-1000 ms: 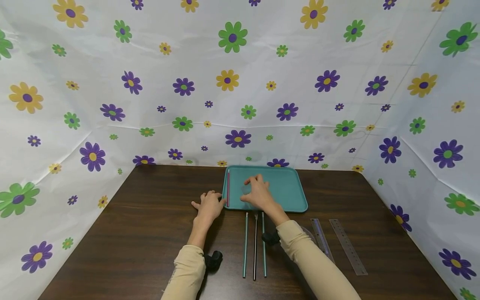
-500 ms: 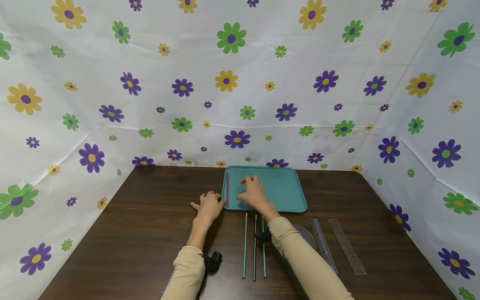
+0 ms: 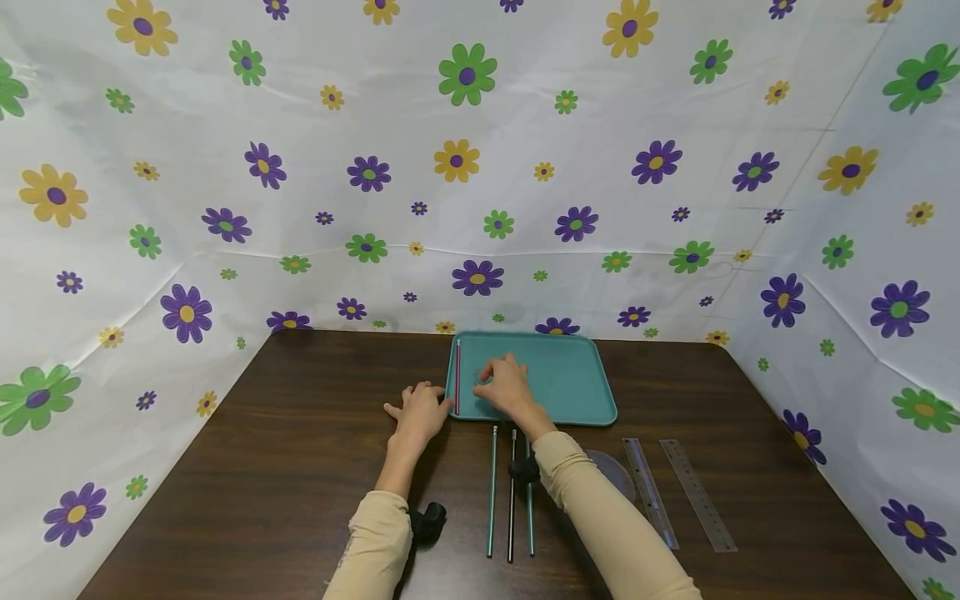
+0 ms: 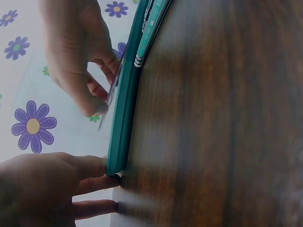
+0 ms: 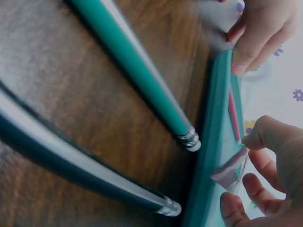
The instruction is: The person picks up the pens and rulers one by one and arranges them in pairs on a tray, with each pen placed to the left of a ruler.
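My right hand (image 3: 510, 388) is over the left half of the teal tray (image 3: 570, 375), fingers curled. In the right wrist view, its thumb and fingers hold a thin clear plastic piece (image 5: 229, 172) low over the tray; the fingers hide part of its outline. A red pencil (image 3: 458, 379) lies along the tray's left side. At the tray's near left corner, the fingertips of my left hand (image 3: 420, 410) touch the rim, fingers fairly straight. Two green pencils (image 3: 492, 500) and a black pencil (image 3: 512, 508) between them lie in front of the tray.
Right of the pencils lie a clear round plastic piece (image 3: 613, 473), partly under the right forearm, and two clear rulers (image 3: 651, 493), the outer one farther right. The dark wooden table (image 3: 300, 467) meets a flower-print sheet (image 3: 405, 192) at the back and sides.
My right hand has shifted slightly left over the tray, and its fingers have drawn closer together around the clear piece. The left hand has stayed at the tray's corner.
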The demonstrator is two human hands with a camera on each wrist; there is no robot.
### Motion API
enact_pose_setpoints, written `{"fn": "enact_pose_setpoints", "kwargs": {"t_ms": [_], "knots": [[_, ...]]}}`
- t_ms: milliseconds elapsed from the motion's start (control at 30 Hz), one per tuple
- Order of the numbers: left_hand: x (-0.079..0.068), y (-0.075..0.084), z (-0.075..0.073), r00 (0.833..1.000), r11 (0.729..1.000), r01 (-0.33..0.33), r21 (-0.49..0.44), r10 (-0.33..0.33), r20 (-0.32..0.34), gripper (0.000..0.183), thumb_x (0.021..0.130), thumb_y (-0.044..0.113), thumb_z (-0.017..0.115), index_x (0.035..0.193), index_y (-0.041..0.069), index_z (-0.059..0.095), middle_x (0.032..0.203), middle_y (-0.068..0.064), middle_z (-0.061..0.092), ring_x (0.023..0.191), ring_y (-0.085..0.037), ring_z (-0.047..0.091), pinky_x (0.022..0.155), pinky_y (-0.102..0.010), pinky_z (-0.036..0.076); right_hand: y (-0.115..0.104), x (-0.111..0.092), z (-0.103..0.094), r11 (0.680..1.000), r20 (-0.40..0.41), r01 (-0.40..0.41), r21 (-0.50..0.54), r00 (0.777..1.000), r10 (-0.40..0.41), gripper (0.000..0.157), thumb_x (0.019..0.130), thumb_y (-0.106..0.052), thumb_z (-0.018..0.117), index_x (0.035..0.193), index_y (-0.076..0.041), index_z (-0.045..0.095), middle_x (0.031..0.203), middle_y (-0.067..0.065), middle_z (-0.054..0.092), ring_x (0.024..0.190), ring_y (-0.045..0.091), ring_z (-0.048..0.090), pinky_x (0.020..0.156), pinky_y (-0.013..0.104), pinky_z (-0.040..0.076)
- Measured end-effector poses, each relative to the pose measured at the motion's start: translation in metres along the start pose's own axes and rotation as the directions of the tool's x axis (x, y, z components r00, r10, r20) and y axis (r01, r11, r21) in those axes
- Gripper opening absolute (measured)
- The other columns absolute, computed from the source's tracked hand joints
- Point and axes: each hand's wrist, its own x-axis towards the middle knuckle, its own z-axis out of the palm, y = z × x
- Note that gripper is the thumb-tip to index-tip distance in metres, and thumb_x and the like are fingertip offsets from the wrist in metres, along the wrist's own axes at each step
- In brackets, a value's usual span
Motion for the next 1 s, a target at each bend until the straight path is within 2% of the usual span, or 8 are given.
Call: {"fn": "enact_pose_setpoints", "kwargs": {"t_ms": [200, 333, 433, 500, 600, 733, 833, 1000], "knots": [[0.0004, 0.0002, 0.0009, 1.0, 1.0, 0.0, 0.001, 0.0, -0.005, 0.041, 0.1, 0.03, 0.059, 0.134, 0.008, 0.063, 0.152, -0.021, 0.044, 0.144, -0.05, 0.027, 0.105, -0.084, 0.006, 0.0056, 0.0007, 0.0075, 0.995, -0.015, 0.067, -0.08, 0.998, -0.069, 0.011, 0.083, -0.018, 0.075, 0.08, -0.008, 0.074, 0.097, 0.012, 0.065, 0.099, 0.032, 0.059, 0.104, 0.056, 0.04], [0.0002, 0.001, 0.0011, 1.0, 1.0, -0.004, 0.0, 0.004, -0.006, 0.041, 0.1, 0.03, 0.059, 0.134, 0.008, 0.063, 0.152, -0.021, 0.044, 0.144, -0.05, 0.027, 0.105, -0.085, 0.006, 0.0068, 0.0001, 0.0104, 0.992, -0.003, 0.078, -0.095, 0.997, -0.079, 0.01, 0.088, -0.016, 0.072, 0.086, -0.006, 0.076, 0.098, 0.012, 0.066, 0.1, 0.032, 0.06, 0.109, 0.054, 0.039], [0.0003, 0.0013, 0.0011, 1.0, 1.0, -0.005, -0.002, 0.005, -0.004, 0.04, 0.1, 0.029, 0.059, 0.134, 0.008, 0.063, 0.152, -0.021, 0.044, 0.144, -0.05, 0.027, 0.105, -0.084, 0.006, 0.0062, -0.0004, 0.0095, 0.988, 0.006, 0.112, -0.106, 0.994, -0.112, 0.014, 0.091, -0.013, 0.068, 0.091, -0.004, 0.078, 0.1, 0.013, 0.069, 0.102, 0.031, 0.061, 0.106, 0.051, 0.043], [0.0004, 0.0012, 0.0008, 1.0, 1.0, -0.003, -0.005, 0.003, -0.004, 0.04, 0.1, 0.03, 0.059, 0.134, 0.008, 0.064, 0.152, -0.021, 0.044, 0.144, -0.05, 0.027, 0.106, -0.084, 0.006, 0.0045, -0.0009, 0.007, 0.985, 0.026, 0.137, -0.109, 0.991, -0.135, 0.017, 0.092, -0.011, 0.064, 0.095, -0.003, 0.078, 0.104, 0.014, 0.07, 0.105, 0.032, 0.062, 0.102, 0.049, 0.048], [0.0004, 0.0007, -0.0002, 1.0, 1.0, -0.001, -0.01, 0.001, -0.006, 0.039, 0.101, 0.029, 0.058, 0.134, 0.008, 0.064, 0.152, -0.021, 0.043, 0.145, -0.05, 0.026, 0.106, -0.084, 0.005, 0.0013, -0.0013, 0.0029, 0.982, 0.094, 0.157, -0.106, 0.985, -0.147, 0.024, 0.092, -0.004, 0.059, 0.108, -0.002, 0.077, 0.119, 0.019, 0.067, 0.114, 0.036, 0.061, 0.094, 0.045, 0.053], [0.0003, -0.0001, -0.0006, 1.0, 1.0, -0.002, -0.012, 0.002, -0.009, 0.039, 0.101, 0.029, 0.058, 0.133, 0.008, 0.064, 0.152, -0.021, 0.044, 0.145, -0.05, 0.027, 0.106, -0.084, 0.005, -0.0008, -0.0008, 0.002, 0.975, 0.172, 0.173, -0.138, 0.974, -0.148, 0.036, 0.089, 0.004, 0.057, 0.121, -0.003, 0.072, 0.133, 0.021, 0.059, 0.123, 0.04, 0.057, 0.096, 0.046, 0.053], [0.0, -0.0002, -0.0005, 1.0, 1.0, -0.003, -0.015, 0.003, -0.011, 0.039, 0.101, 0.028, 0.059, 0.133, 0.007, 0.064, 0.151, -0.021, 0.044, 0.145, -0.05, 0.027, 0.106, -0.084, 0.005, -0.0012, -0.0008, 0.0045, 0.963, 0.192, 0.194, -0.185, 0.968, -0.158, 0.035, 0.093, 0.001, 0.058, 0.126, -0.004, 0.069, 0.137, 0.021, 0.056, 0.126, 0.042, 0.053, 0.103, 0.049, 0.049], [0.0007, 0.0003, -0.0005, 1.0, 1.0, 0.0, -0.013, 0.0, -0.009, 0.04, 0.1, 0.029, 0.059, 0.133, 0.007, 0.064, 0.152, -0.021, 0.044, 0.145, -0.05, 0.026, 0.107, -0.084, 0.005, -0.0025, -0.0032, 0.0075, 0.951, 0.205, 0.21, -0.228, 0.965, -0.164, 0.036, 0.099, -0.01, 0.06, 0.134, -0.006, 0.063, 0.141, 0.02, 0.052, 0.128, 0.042, 0.049, 0.106, 0.051, 0.045]]}}
